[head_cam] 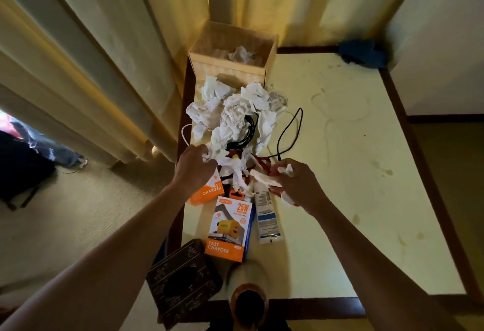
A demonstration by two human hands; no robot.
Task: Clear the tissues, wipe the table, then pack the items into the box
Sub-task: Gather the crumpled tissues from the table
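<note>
While both arms are stretched over the counter (340,173), crumpled tissue is held in each hand. The left hand (195,167) is curled at the near edge of the pile of tissues (235,110), and its grip is closed on a white wad (207,155) at that edge. The right hand (296,181) is held just right of the pile's near end, its grip closed round scrunched tissues (264,180), one flattened piece of which is stretched leftward from under the fingers.

An open cardboard box (227,69) is set at the far left corner of the counter, against the curtains (104,69), and a single tissue (242,54) is seen inside it. The pile is heaped just in front of this box. A black cable (288,131) is tangled into the pile, with a loop laid out to the right; a white cable (184,133) is looped past the counter's left edge. Red handles (264,162) are glimpsed between the hands, but the item cannot be told.

One orange charger box (207,194) is partly covered by the left hand, and a second charger box (227,231) is laid nearer, with a white tube (267,215) just beside it on the right. A dark carved tissue holder (183,283) and a round vase (248,296) are placed at the near edge. A blue cloth (362,53) is bunched in the far right corner, well apart from everything else. Faint stains are scattered over the counter's pale top.
</note>
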